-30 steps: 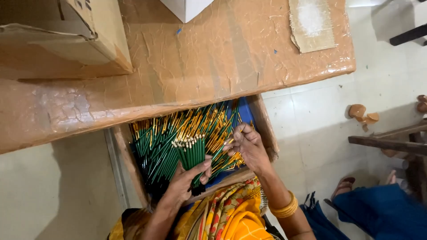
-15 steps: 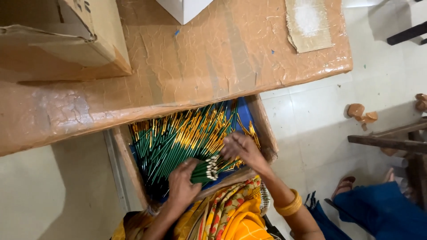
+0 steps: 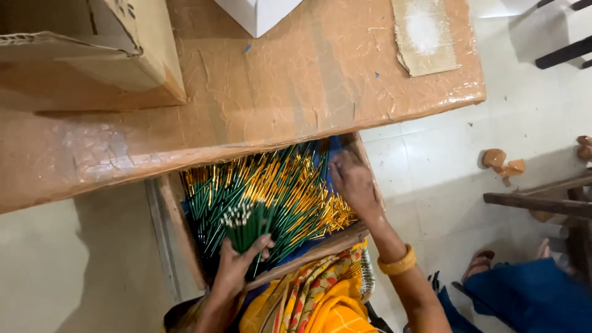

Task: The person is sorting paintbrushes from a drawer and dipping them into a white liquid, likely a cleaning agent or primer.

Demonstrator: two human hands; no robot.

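Note:
A wooden tray [image 3: 176, 234] under the table edge holds a heap of green and yellow pencils [image 3: 290, 191]. My left hand [image 3: 237, 265] grips a bunch of green pencils [image 3: 243, 225] upright, their pale ends pointing up. My right hand [image 3: 351, 182] reaches into the far right side of the heap, fingers spread down on the pencils. A gold bangle [image 3: 398, 265] sits on that wrist.
A brown table [image 3: 277, 92] wrapped in shiny film spans the top. On it stand a cardboard box [image 3: 86, 55], a white box [image 3: 259, 12] and a cardboard scrap [image 3: 425, 34]. Another person's foot [image 3: 478, 265] and blue clothing [image 3: 530, 296] are at the lower right, by a wooden frame [image 3: 542, 203].
My left hand has gathered a bunch of green pencils and raised it upright. My right hand has slid from the heap's middle to its far right side.

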